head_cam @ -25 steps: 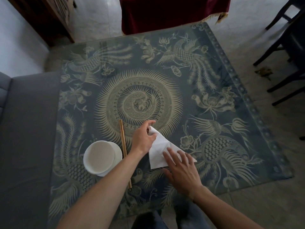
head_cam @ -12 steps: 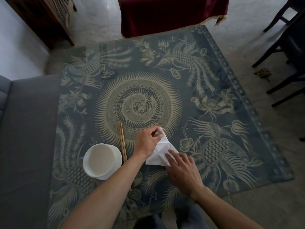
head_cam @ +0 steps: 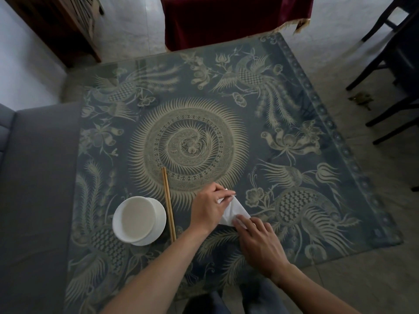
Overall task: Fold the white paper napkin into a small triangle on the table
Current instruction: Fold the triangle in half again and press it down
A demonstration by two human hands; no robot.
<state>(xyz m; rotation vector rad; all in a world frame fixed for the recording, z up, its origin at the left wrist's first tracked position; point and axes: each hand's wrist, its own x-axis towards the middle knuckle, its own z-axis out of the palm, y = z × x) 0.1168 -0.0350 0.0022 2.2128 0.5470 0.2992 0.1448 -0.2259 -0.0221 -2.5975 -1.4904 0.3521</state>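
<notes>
The white paper napkin lies partly folded into a triangle on the patterned blue table, near its front edge. My left hand covers the napkin's left part and pinches its upper corner between thumb and fingers. From the lower right, my right hand reaches in with straight fingers, and its fingertips press flat on the napkin's lower right edge. Much of the napkin is hidden under both hands.
A white bowl stands left of my hands, and a pair of wooden chopsticks lies between bowl and left hand. A grey sofa borders the table's left side. Dark chair legs stand at the right; a dark red cloth hangs beyond the far edge.
My left hand has carried the napkin's upper corner over to the right, making the visible napkin smaller and narrower. My right hand has stayed pressing on the lower edge.
</notes>
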